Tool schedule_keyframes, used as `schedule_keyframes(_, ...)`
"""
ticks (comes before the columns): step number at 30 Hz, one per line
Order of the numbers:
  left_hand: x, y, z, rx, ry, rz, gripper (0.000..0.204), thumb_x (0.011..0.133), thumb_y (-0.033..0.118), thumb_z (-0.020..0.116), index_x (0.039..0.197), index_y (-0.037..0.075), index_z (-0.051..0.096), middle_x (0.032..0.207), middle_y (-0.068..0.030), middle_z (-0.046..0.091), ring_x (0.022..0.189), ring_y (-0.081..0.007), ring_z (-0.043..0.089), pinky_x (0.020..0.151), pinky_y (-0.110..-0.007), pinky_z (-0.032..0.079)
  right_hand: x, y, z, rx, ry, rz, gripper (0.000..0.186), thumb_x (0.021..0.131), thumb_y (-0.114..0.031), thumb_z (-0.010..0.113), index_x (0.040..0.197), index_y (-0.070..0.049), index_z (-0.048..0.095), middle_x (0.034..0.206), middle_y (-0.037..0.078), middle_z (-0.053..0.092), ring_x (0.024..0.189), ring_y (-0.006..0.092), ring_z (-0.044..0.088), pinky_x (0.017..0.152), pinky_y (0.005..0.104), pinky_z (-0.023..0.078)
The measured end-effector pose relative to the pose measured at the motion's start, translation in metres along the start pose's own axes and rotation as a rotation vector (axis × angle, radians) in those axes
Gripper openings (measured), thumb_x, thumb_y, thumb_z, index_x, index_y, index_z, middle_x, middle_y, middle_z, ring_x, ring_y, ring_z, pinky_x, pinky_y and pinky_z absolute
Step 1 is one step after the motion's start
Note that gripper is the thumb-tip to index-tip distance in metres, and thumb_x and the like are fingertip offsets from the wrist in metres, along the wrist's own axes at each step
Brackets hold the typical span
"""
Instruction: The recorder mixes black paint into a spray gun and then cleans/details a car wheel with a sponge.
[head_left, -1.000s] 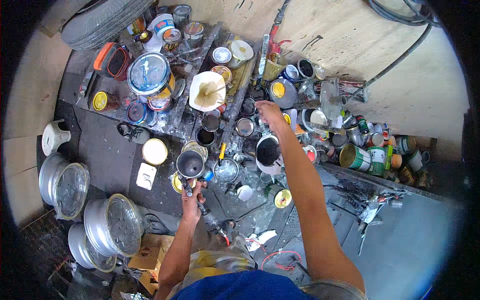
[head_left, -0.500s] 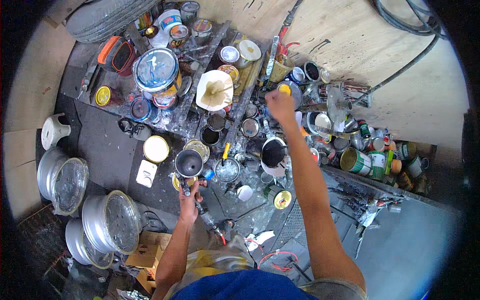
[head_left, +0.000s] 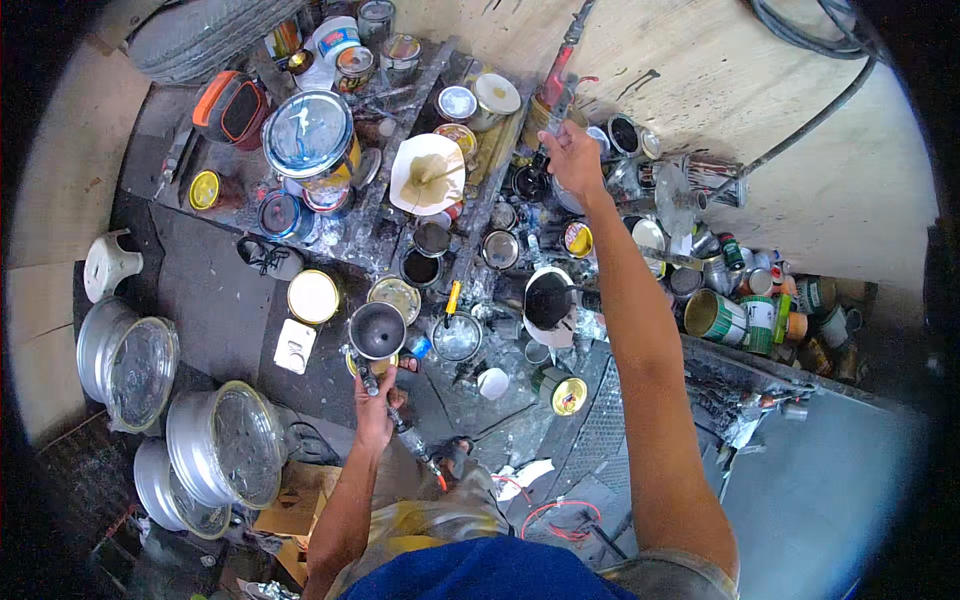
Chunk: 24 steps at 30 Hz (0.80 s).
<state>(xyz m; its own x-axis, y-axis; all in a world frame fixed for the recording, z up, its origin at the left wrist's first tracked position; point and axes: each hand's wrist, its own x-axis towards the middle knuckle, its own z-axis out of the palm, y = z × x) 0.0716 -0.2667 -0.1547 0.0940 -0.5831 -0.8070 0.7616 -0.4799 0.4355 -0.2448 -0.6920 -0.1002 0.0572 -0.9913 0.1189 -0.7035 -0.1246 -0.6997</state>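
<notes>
The left hand (head_left: 375,412) has its fingers wrapped around a spray gun (head_left: 412,440), in front of the body, with its cup (head_left: 378,331) upright and uncovered. The right hand (head_left: 574,157) reaches away to a flat stick (head_left: 564,99) near a dark can (head_left: 529,194); its fingers are curled against the stick, but I cannot tell whether they grip it. By the look of it, the gun is already in hand and the cup open, while covering the cup remains undone. How full the cup is cannot be told; a pot (head_left: 554,336) of black paint stands open between the hands
</notes>
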Motion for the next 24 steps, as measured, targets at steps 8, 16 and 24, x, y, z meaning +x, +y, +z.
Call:
schedule_keyframes(8,-0.003,-0.008,0.001,0.004,-0.039,0.018,0.021,0.102,0.008,0.075,0.117,0.015,0.061,0.083,0.0026,0.064,0.056,-0.0072,0.049,0.052,-0.027,0.041,-0.065,-0.011,-0.027,0.131,0.047,0.057,0.037,0.103,-0.026,0.075,0.087,0.003,0.058,0.070,0.017,0.069,0.056,0.0262,0.071,0.053,0.0407,0.052)
schedule_keyframes(16,-0.005,-0.017,0.007,0.050,-0.080,0.006,0.022,0.102,0.010,0.076,0.117,0.016,0.062,0.084,0.0042,0.063,0.059,-0.0062,0.049,0.052,-0.026,0.039,-0.080,-0.005,-0.028,0.104,0.049,-0.008,0.036,0.103,-0.028,0.074,0.090,0.005,0.070,0.074,0.020,0.073,0.066,0.0261,0.077,0.060,0.0417,0.057)
schedule_keyframes(24,-0.003,-0.027,0.000,0.033,-0.061,0.001,0.022,0.101,0.009,0.077,0.115,0.017,0.062,0.082,0.0054,0.061,0.058,-0.0058,0.047,0.051,-0.026,0.037,-0.081,-0.005,-0.031,-0.019,-0.001,-0.010,0.037,0.105,-0.029,0.072,0.090,0.005,0.074,0.076,0.019,0.074,0.069,0.0249,0.078,0.064,0.0397,0.058)
